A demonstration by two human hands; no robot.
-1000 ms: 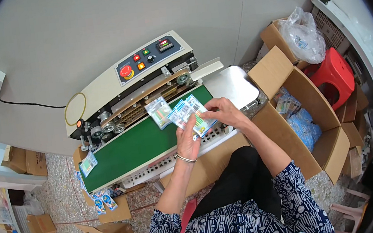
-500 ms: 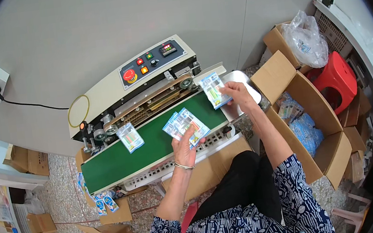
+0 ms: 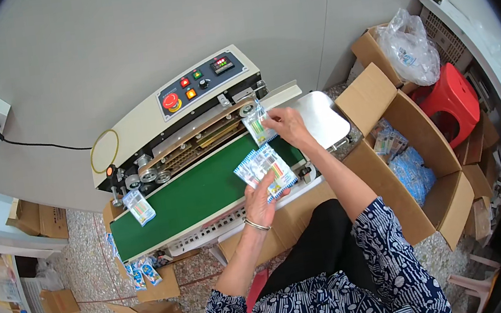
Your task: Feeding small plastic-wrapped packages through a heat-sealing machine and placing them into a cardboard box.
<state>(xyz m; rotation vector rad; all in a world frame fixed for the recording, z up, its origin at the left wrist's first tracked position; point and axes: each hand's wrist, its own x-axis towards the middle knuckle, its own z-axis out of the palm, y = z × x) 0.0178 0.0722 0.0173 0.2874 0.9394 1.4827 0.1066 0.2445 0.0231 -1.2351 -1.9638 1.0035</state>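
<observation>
Packet (image 3: 258, 128) nearer roller (image 3: 247, 110), belt packet (image 3: 139, 208) farther left

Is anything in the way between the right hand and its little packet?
Nothing that shows: the right hand pinches the packet directly. The left hand holds more packets, nearer the body.
</observation>
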